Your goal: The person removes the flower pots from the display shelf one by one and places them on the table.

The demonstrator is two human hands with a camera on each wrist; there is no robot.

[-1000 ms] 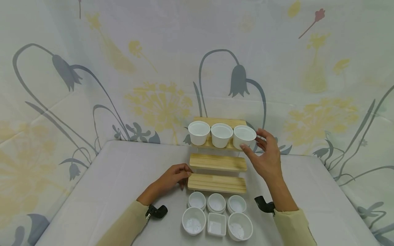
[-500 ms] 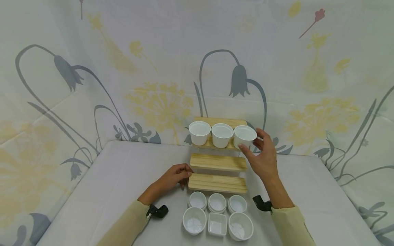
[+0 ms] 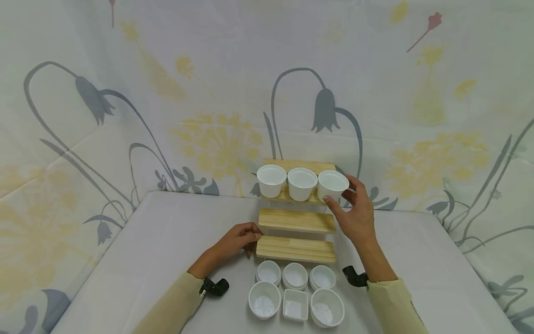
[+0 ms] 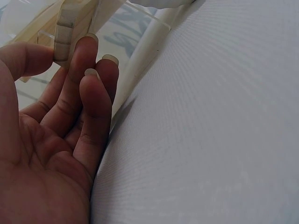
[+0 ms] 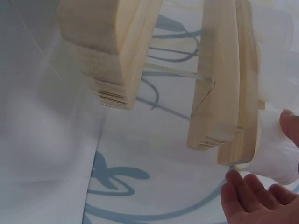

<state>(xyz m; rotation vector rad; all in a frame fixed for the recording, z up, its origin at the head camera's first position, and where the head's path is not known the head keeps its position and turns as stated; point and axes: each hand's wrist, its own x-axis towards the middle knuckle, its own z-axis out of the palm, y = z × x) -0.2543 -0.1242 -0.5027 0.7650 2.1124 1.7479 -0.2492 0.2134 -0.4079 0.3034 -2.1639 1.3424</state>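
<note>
A tiered wooden stand has a top board (image 3: pixel 300 164), a middle board (image 3: pixel 297 220) and a bottom board (image 3: pixel 296 249). Three white cups stand upright in a row on the top tier: a left cup (image 3: pixel 271 181), a middle cup (image 3: pixel 302 184) and a right cup (image 3: pixel 332 186). My right hand (image 3: pixel 357 215) holds the right cup, thumb at its front and fingers round its far side. At the bottom board's left end, my left hand (image 3: pixel 237 241) pinches the wood; the left wrist view shows thumb and fingers on either side of the board end (image 4: pixel 64 37).
Before the stand, several small round white bowls (image 3: pixel 295 275) form a row. Nearer stand a left white cup (image 3: pixel 264 300), a square white dish (image 3: pixel 295 305) and a right white cup (image 3: pixel 327 308). A flower-printed cloth (image 3: pixel 221 93) hangs behind the white table (image 3: pixel 167 222).
The right hand has shifted slightly left around the right cup, which keeps its place on the top tier. The left hand stays at the bottom board's end.
</note>
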